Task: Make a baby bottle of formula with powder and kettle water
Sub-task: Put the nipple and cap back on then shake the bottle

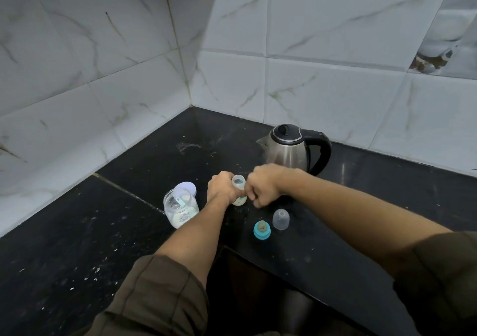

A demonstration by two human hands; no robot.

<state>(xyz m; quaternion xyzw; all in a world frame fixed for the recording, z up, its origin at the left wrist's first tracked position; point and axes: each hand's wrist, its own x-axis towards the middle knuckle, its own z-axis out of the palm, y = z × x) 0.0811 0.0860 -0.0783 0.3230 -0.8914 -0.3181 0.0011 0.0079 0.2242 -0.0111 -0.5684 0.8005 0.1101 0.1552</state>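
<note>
An open baby bottle [238,184] stands upright on the black counter [77,245], its mouth uncovered. My left hand [222,187] wraps around its left side. My right hand [263,184] presses against its right side with curled fingers; whether it grips the bottle or something small I cannot tell. A glass powder jar [180,208] stands open to the left, a scoop lying inside, its white lid [186,187] leaning behind it. The teal nipple ring [262,230] and clear cap [281,218] lie in front of the bottle. The steel kettle [289,150] sits behind, lid down.
Tiled walls meet in a corner behind the counter. White specks of powder dot the counter at the left and a wet smear lies near the corner. The counter's inner edge drops off below the teal ring.
</note>
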